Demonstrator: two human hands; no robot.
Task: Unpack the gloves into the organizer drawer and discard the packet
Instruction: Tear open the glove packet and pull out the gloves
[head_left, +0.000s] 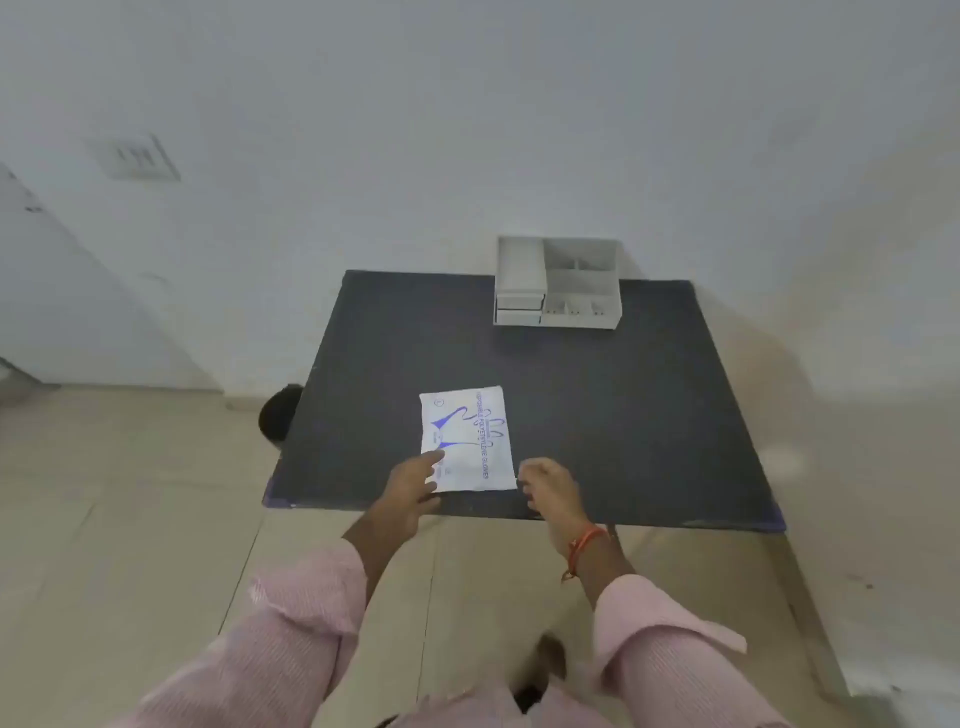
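Gloves packet (466, 438), one only, lies flat on the dark table (597, 405), toward its 6 o'clock edge. One white organizer (557, 282) stands at the table's 12 o'clock edge, well apart from the packet, with two shut drawers (519, 308) stacked on its left side. Left hand (410, 480) rests its fingers on the packet's near left corner, grip released. Right hand (548, 488) is just beside the packet at its 4 o'clock, fingers curled loosely, grasping nothing. One black bin (280, 413) sits on the floor at the table's 9 o'clock.
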